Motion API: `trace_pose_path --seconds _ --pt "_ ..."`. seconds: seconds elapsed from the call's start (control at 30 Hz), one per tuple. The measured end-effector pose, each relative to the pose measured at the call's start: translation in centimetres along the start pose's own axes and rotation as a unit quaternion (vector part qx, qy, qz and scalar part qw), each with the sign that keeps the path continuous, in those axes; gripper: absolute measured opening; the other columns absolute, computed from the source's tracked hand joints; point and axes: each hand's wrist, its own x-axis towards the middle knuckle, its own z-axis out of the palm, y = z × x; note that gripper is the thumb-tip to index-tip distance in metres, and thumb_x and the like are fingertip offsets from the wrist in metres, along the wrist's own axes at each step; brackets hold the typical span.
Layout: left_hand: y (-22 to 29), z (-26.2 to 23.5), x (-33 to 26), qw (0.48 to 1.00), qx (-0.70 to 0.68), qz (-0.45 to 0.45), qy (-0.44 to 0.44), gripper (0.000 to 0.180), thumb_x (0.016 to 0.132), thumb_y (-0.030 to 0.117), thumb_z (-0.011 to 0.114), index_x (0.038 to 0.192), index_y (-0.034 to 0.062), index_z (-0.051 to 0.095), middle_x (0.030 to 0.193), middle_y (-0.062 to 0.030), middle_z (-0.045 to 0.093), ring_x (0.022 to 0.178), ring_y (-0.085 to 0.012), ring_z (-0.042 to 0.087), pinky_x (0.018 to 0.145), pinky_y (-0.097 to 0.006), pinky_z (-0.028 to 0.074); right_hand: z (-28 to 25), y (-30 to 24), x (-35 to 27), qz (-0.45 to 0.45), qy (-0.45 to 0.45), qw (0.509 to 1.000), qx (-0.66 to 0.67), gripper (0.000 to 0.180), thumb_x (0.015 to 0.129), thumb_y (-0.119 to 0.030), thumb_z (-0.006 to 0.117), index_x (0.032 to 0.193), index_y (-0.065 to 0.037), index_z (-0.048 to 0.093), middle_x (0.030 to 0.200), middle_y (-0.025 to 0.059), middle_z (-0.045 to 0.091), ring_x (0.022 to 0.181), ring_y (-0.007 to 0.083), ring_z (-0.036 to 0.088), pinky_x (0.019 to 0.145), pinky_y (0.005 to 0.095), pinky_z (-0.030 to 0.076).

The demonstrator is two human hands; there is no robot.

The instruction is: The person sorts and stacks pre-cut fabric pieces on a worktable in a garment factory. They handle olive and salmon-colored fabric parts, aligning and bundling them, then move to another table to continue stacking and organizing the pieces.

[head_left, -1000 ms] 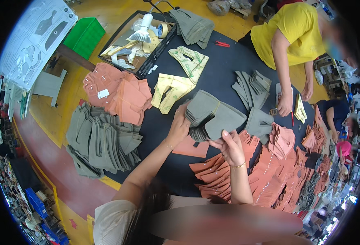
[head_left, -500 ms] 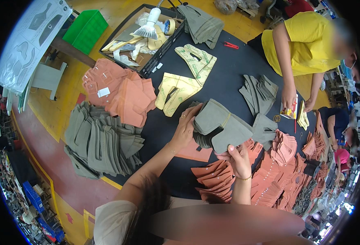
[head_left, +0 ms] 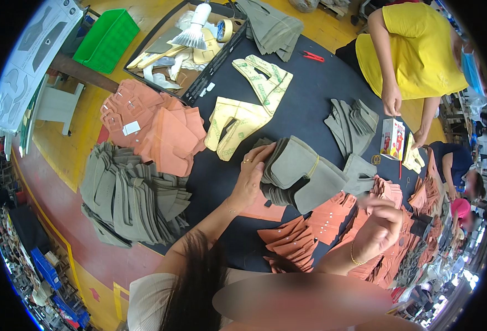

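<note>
A thick bundle of grey-green cut pieces (head_left: 310, 171), with a yellow band across it, is raised over the dark table in front of me. My left hand (head_left: 250, 179) grips its left side, fingers behind the stack and a ring showing. Apart from the bundle, to its right, my right hand (head_left: 380, 229) hovers above orange cut pieces. Its fingers are bent and their tips smeared by motion, so I cannot tell whether they hold anything. Beneath the bundle lies a flat orange piece (head_left: 263, 208), partly covered.
Left are a heap of grey-green pieces (head_left: 136, 193) and an orange pile (head_left: 155, 129). Two yellowish patterned templates (head_left: 238, 124) lie beyond the bundle. Behind stands a dark crate (head_left: 199, 85) with a white lamp (head_left: 196, 27) over it. A co-worker in yellow (head_left: 420, 49) handles a small box (head_left: 392, 139).
My right hand has let go of the bundle's lower edge and moved right. The bundle is tilted slightly, still in my left hand. The co-worker's near hand has lifted off the small box.
</note>
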Motion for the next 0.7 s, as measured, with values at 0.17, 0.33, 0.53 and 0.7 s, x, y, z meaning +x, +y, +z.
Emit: trace_pose_path --seconds 0.17,0.33,0.53,0.7 --pt "0.0 -0.2 -0.1 1.0 0.0 0.005 -0.001 0.052 0.099 0.035 0.025 0.134 0.0028 0.047 0.128 -0.0164 0.049 0.121 -0.0288 0.043 0.105 -0.038 0.029 6.1 2.3 3.0 -0.091 -0.277 0.875 -0.387 0.055 0.084 -0.049 0.057 0.127 -0.013 0.055 0.135 0.0164 0.05 0.134 0.0362 0.035 0.108 0.0533 0.025" --pt "-0.3 -1.4 3.0 0.972 -0.125 -0.13 0.15 0.041 0.101 0.032 0.034 0.127 0.0048 0.05 0.114 -0.0096 0.058 0.106 -0.0194 0.055 0.093 -0.032 0.042 8.8 4.6 2.6 -0.037 -0.336 0.873 -0.352 0.051 0.083 -0.04 0.062 0.127 -0.017 0.054 0.13 0.011 0.053 0.112 0.029 0.055 0.098 0.048 0.04" --pt "-0.8 -3.8 11.1 0.943 -0.253 -0.115 0.181 0.031 0.097 0.026 0.048 0.121 0.0064 0.052 0.093 -0.0091 0.063 0.086 -0.0154 0.059 0.078 -0.027 0.043 8.8 4.1 2.1 -0.055 -0.321 0.88 -0.345 0.051 0.082 -0.035 0.063 0.126 -0.013 0.054 0.129 0.0106 0.054 0.107 0.0281 0.057 0.096 0.0461 0.041" --pt "-2.4 -4.7 19.7 0.952 -0.244 -0.185 0.025 0.046 0.095 0.024 0.052 0.137 0.0062 0.041 0.068 -0.0085 0.062 0.053 -0.0121 0.053 0.055 -0.024 0.042 9.0 4.3 2.2 -0.043 -0.317 0.885 -0.34 0.051 0.081 -0.036 0.063 0.126 -0.013 0.055 0.128 0.0101 0.055 0.104 0.0284 0.058 0.095 0.0457 0.041"
